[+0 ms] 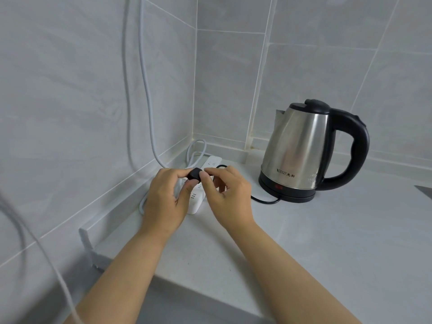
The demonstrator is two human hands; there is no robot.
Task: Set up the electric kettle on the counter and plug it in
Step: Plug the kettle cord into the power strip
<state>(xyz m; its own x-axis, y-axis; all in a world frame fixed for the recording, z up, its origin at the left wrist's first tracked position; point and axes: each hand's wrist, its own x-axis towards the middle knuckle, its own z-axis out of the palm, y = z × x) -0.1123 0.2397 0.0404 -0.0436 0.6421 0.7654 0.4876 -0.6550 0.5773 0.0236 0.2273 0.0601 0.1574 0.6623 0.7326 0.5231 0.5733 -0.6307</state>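
Note:
A steel electric kettle with a black lid and handle stands upright on its black base at the back right of the counter. Its black cord runs left from the base toward my hands. A black plug sits just above a white power strip lying near the wall corner. My left hand pinches the plug from the left with thumb and forefinger. My right hand grips it from the right. My hands cover much of the strip; whether the plug's pins are in a socket is hidden.
White cables hang down the tiled wall and loop behind the strip. Another white cable crosses the lower left. The counter's left end drops off by a metal bracket. A dark object's edge shows at far right.

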